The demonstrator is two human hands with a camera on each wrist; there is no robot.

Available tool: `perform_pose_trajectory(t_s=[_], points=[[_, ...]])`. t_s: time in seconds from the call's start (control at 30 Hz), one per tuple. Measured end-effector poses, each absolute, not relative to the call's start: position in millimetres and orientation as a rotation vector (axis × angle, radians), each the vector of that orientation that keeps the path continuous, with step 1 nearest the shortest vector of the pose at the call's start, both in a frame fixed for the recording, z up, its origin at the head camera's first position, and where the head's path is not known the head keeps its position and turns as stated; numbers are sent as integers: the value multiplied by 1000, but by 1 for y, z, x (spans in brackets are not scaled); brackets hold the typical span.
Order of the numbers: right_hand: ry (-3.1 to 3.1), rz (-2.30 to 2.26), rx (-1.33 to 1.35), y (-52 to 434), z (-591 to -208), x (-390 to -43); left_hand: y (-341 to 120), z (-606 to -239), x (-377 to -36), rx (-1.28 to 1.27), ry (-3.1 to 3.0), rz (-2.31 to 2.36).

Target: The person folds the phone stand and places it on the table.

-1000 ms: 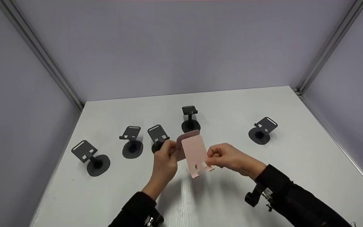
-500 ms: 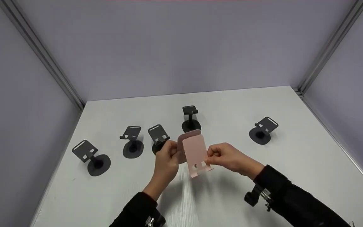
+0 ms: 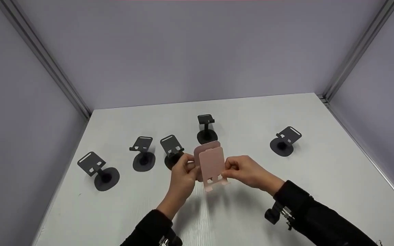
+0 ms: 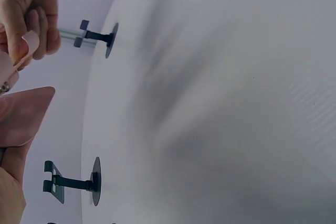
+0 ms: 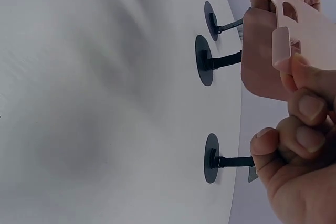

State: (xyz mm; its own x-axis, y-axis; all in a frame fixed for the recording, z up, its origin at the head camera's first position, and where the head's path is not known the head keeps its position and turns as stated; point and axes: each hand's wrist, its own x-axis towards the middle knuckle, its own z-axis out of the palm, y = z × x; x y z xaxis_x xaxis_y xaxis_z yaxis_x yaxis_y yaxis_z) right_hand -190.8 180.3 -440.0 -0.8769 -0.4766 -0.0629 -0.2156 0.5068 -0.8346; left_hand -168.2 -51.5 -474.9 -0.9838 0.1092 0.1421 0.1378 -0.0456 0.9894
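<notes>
A pink phone stand [image 3: 212, 161] is held up off the table between my two hands in the head view. My left hand [image 3: 182, 179] grips its rear plate by the left side. With thumb and fingers, my right hand [image 3: 250, 173] pinches the slotted front plate near its lower right corner, beside the two small hooked lips. The front plate overlaps much of the rear one. In the right wrist view the rounded rear plate [image 5: 261, 59] shows behind the hooks. The left wrist view catches only part of the pink plate [image 4: 26, 116] at its left edge.
Several black phone stands stand on the white table [image 3: 142, 201]: one far left [image 3: 105, 179], two left of centre, one at the back middle [image 3: 207, 136], one on the right [image 3: 281, 147]. The closest is just behind my left hand. Grey walls border the table.
The rear plate has turned slightly and shifted right, lining up more closely behind the front plate. My left hand has moved a little right; the right hand keeps its pinch. The black stands stay put.
</notes>
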Motion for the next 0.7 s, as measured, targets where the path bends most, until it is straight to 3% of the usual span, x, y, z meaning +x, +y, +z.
perform_pose_trajectory(t_s=[0.7], points=[[2524, -1293, -608, 180, -448, -190, -50, -476, -170, -277, -2157, -2322]])
